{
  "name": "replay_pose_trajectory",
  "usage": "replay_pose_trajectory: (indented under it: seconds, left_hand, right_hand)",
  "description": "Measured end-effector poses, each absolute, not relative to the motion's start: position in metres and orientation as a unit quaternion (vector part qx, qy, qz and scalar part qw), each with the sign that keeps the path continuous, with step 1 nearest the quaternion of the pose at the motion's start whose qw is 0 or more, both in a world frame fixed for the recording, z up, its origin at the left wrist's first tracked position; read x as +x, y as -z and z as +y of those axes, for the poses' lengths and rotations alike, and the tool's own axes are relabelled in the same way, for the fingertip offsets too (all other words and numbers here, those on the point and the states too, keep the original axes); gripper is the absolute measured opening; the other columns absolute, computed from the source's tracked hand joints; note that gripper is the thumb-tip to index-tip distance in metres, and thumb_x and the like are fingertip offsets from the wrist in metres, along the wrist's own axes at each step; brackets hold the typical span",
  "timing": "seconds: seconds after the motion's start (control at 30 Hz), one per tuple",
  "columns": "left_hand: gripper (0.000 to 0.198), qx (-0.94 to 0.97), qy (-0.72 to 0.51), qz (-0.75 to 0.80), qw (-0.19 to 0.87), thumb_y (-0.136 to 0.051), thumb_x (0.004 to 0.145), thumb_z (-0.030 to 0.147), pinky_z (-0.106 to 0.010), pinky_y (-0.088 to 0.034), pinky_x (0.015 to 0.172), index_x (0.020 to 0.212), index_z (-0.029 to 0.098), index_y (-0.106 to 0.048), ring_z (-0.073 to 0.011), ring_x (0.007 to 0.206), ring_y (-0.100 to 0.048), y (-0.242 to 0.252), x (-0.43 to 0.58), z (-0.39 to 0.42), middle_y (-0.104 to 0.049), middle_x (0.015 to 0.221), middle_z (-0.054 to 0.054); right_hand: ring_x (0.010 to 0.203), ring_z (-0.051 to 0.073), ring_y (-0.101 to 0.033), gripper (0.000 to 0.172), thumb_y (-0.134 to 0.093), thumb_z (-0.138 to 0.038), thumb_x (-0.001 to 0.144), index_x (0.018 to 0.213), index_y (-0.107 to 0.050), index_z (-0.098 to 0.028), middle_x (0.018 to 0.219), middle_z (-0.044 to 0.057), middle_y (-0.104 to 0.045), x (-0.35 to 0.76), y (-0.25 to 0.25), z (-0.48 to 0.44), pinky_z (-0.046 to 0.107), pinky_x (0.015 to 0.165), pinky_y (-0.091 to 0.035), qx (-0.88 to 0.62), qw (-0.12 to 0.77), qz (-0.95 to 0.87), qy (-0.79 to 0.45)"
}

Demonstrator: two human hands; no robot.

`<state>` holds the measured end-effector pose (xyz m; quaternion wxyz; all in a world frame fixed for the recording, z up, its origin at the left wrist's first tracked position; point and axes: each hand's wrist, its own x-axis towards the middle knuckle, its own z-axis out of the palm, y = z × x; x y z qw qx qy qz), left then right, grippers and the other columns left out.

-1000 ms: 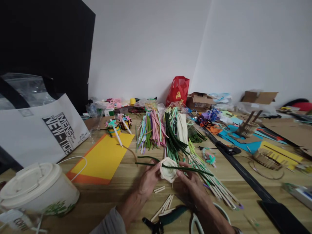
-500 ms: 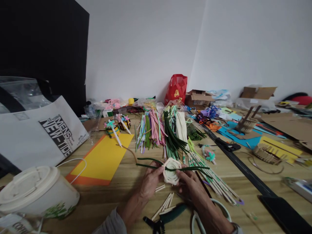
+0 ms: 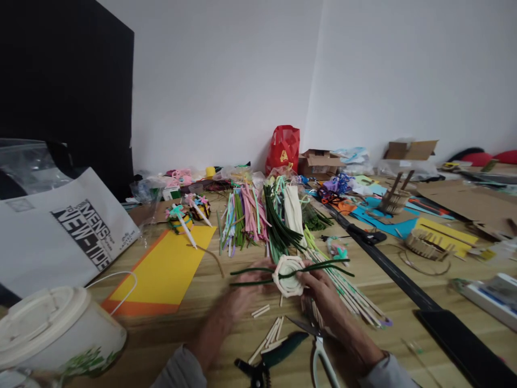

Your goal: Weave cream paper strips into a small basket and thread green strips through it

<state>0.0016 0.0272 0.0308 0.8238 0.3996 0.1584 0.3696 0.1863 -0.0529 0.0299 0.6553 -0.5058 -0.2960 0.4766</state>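
Note:
A cream hexagonal piece (image 3: 287,269), wound in rings of fuzzy pipe cleaner, is held up above the table. Dark green pipe cleaners (image 3: 329,266) cross its middle and stick out on both sides. My right hand (image 3: 323,291) pinches its right edge between thumb and fingers. At the left, my left hand (image 3: 250,283) is smeared by motion beside the green ends; its fingers cannot be made out clearly. Below lie short wooden sticks (image 3: 269,337), scissors with white handles (image 3: 321,355) and dark-handled pliers (image 3: 278,353).
Bundles of coloured pipe cleaners (image 3: 252,215) lie ahead, with long striped bundles (image 3: 355,296) to the right. Yellow sheet (image 3: 165,269), lidded white tub (image 3: 60,328) and paper bag (image 3: 68,226) stand left. A black paper cutter (image 3: 404,280) and small woven baskets (image 3: 428,245) are right.
My left hand has loosened from the cream piece's left edge and is moving. My right hand still holds the piece. The view has shifted, and the scissors show more fully.

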Motion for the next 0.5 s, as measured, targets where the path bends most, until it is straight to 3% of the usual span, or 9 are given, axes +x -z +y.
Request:
replay_pose_trajectory:
  seconds: [0.17, 0.23, 0.33, 0.43, 0.5]
  left_hand:
    - [0.03, 0.383, -0.359, 0.186, 0.83, -0.068, 0.077, 0.018, -0.033, -0.05, 0.087, 0.107, 0.016, -0.065, -0.0229, 0.101, -0.065, -0.022, -0.013, 0.052, -0.071, 0.106, -0.011]
    - [0.026, 0.383, -0.371, 0.217, 0.818, -0.069, 0.079, 0.023, -0.025, -0.05, 0.069, 0.104, 0.016, -0.066, -0.0186, 0.087, -0.066, -0.024, -0.014, 0.05, -0.071, 0.098, -0.009]
    - [0.028, 0.44, -0.322, 0.238, 0.804, -0.066, 0.083, 0.036, -0.019, -0.034, 0.046, 0.1, 0.014, -0.068, -0.0116, 0.064, -0.058, -0.032, -0.009, 0.036, -0.068, 0.088, -0.008]
    - [0.031, 0.522, -0.254, 0.241, 0.778, -0.072, 0.077, 0.043, -0.021, -0.027, 0.043, 0.084, 0.013, -0.068, -0.0073, 0.047, -0.043, -0.039, 0.0, 0.02, -0.058, 0.064, -0.001]
    - [0.031, 0.562, -0.233, 0.25, 0.753, -0.078, 0.07, 0.04, -0.021, -0.025, 0.044, 0.082, 0.014, -0.065, -0.0065, 0.045, -0.039, -0.042, 0.004, 0.013, -0.055, 0.061, 0.002]
  right_hand:
    - [0.048, 0.011, -0.053, 0.025, -0.076, -0.029, 0.064, 0.082, -0.066, -0.015, 0.061, -0.002, -0.063, 0.192, -0.026, -0.052, 0.02, 0.043, -0.039, -0.479, 0.621, -0.295, -0.545]
    - [0.043, 0.009, -0.048, 0.025, -0.074, -0.028, 0.065, 0.085, -0.066, -0.016, 0.058, -0.004, -0.06, 0.19, -0.027, -0.055, 0.02, 0.042, -0.037, -0.462, 0.593, -0.317, -0.578]
    - [0.046, 0.009, -0.049, 0.02, -0.074, -0.025, 0.065, 0.081, -0.068, -0.015, 0.058, -0.003, -0.061, 0.184, -0.032, -0.061, 0.021, 0.047, -0.038, -0.46, 0.538, -0.372, -0.601]
    - [0.054, 0.011, -0.054, 0.016, -0.073, -0.023, 0.064, 0.077, -0.068, -0.016, 0.061, -0.003, -0.063, 0.18, -0.038, -0.065, 0.021, 0.052, -0.04, -0.472, 0.511, -0.396, -0.599]
    - [0.056, 0.011, -0.055, 0.019, -0.075, -0.023, 0.064, 0.079, -0.068, -0.016, 0.064, -0.002, -0.064, 0.179, -0.039, -0.066, 0.021, 0.054, -0.041, -0.468, 0.5, -0.407, -0.604]
